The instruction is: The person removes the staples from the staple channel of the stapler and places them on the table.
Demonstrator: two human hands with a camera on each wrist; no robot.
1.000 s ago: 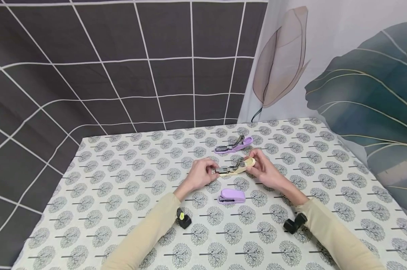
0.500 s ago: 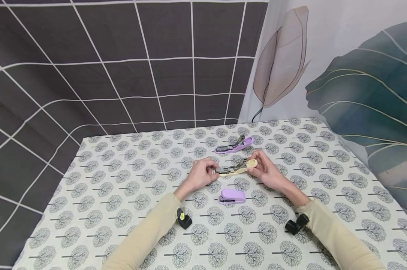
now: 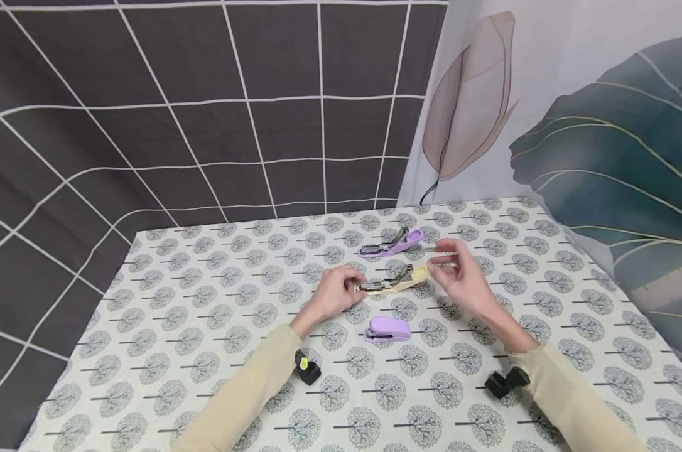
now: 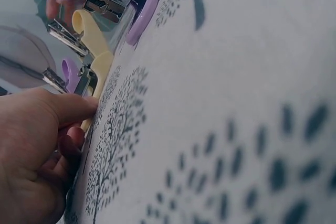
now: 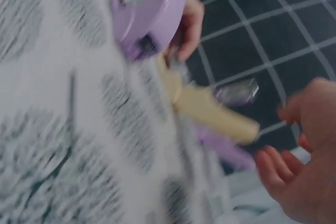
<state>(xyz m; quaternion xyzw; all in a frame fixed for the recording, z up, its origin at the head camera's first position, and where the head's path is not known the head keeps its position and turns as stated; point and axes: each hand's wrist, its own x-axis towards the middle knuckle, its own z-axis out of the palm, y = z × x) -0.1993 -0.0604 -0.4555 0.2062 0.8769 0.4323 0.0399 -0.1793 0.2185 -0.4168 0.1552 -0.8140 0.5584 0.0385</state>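
Note:
A pale yellow stapler (image 3: 400,282) lies opened out flat on the tablecloth, its metal magazine raised. My left hand (image 3: 336,290) pinches its left end between thumb and fingers; in the left wrist view the thumb (image 4: 79,107) presses against that end. My right hand (image 3: 461,279) is just off the stapler's right end, fingers spread and holding nothing; the right wrist view shows a gap between the fingers (image 5: 278,169) and the yellow cover (image 5: 215,116). Behind lies a purple stapler (image 3: 392,245), also opened out. Nearer to me sits a closed purple stapler (image 3: 389,328).
A white cloth with grey tree prints (image 3: 216,364) covers the table. A dark gridded curtain (image 3: 194,138) hangs at the back and left, a leaf-patterned one (image 3: 612,144) at the right. Each wrist wears a small black camera, the left one (image 3: 308,368) near the closed stapler.
My right hand has let go of the yellow stapler's right end and drawn back to the right, its fingers opening. My left hand keeps its pinch, and both purple staplers stay put.

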